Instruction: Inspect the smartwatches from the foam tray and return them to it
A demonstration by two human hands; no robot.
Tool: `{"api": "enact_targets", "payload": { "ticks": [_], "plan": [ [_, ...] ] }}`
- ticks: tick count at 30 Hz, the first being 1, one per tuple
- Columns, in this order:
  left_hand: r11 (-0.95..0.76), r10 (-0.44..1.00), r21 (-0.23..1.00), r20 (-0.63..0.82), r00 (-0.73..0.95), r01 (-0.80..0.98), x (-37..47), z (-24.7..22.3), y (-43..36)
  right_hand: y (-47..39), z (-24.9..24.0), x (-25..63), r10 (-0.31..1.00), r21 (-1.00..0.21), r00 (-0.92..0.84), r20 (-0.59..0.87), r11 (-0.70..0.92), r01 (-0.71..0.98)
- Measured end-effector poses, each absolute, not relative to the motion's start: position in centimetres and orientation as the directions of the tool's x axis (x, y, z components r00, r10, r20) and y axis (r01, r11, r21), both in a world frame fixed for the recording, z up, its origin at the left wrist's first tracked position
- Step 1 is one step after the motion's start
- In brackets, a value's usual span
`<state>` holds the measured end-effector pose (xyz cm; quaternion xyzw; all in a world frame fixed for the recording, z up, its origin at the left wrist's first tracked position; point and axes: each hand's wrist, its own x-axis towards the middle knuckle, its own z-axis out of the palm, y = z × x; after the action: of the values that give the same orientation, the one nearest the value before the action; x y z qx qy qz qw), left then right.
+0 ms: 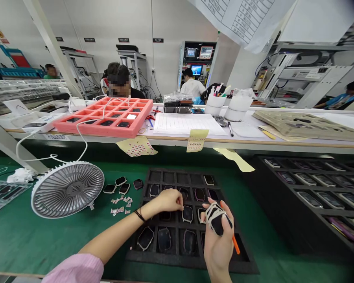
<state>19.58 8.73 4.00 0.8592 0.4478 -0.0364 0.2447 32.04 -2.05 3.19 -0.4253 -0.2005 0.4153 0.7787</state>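
Note:
A black foam tray (191, 257) with rows of square pockets lies on the green mat, several pockets holding watch-like cases with dark faces. Over its middle, my left hand (172, 199) is closed with fingertips pinched together beside a silver-framed watch case (187, 214); anything between them is too small to name. Above the tray's right side, my right hand (220, 236) is wrapped round several watch cases (216, 220) with pale frames, stacked and tilted. An orange stick (236, 244) is also held in that hand, its end pointing down past the palm.
A white fan (69, 190) stands left, near loose watch cases (124, 188) and small silvery pieces (121, 206). Another black tray (283, 208) is at right. The shelf (177, 140) bears a pink tray (132, 129) and papers. Several people sit beyond.

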Motion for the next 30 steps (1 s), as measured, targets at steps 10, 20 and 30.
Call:
{"api": "enact_targets", "payload": {
  "ticks": [10, 20, 30],
  "plan": [
    [-0.648, 0.615, 0.761, 0.507, 0.604, 0.02, 14.9, 9.3, 4.6, -0.7, 5.1, 31.4, 0.901, -0.447, -0.316, -0.297, -0.424, -0.788],
    [-0.899, 0.258, 0.437, 0.575, 0.776, -0.025, 13.7, 11.9, 4.1, -1.2, 6.2, 30.4, 0.786, -0.386, -0.595, -0.166, -0.607, -0.695],
    [-0.889, 0.267, 0.457, 0.561, 0.783, -0.025, 13.6, 12.6, 4.0, -1.4, 5.9, 30.4, 0.712, -0.414, -0.685, -0.152, -0.676, -0.61]
  ]
}}
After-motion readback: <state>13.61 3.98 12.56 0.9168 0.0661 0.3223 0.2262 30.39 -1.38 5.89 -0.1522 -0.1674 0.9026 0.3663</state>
